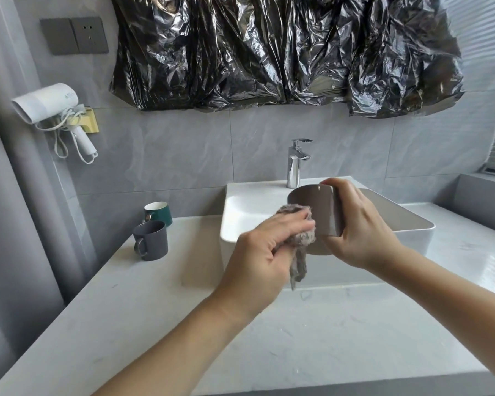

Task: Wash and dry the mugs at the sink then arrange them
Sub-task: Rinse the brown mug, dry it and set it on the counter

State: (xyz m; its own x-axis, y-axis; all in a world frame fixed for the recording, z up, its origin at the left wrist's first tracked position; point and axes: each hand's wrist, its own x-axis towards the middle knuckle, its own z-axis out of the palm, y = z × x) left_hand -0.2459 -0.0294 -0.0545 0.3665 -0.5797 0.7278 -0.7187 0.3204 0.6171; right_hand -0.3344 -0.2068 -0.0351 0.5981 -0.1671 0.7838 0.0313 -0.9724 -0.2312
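Mug [320, 212] tilted over sink [249, 207], gripped by right hand [363, 224] around its side, cloth [300, 244] pinched in left hand [266, 252] against mug, two mugs [152, 238] left on counter [155, 310], bare counter in front.

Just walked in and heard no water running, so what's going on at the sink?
A person is drying a taupe mug over the white basin. The right hand grips the mug while the left hand rubs its side with a grey cloth. A dark grey mug and a green mug stand on the counter to the left. The tap shows no water.
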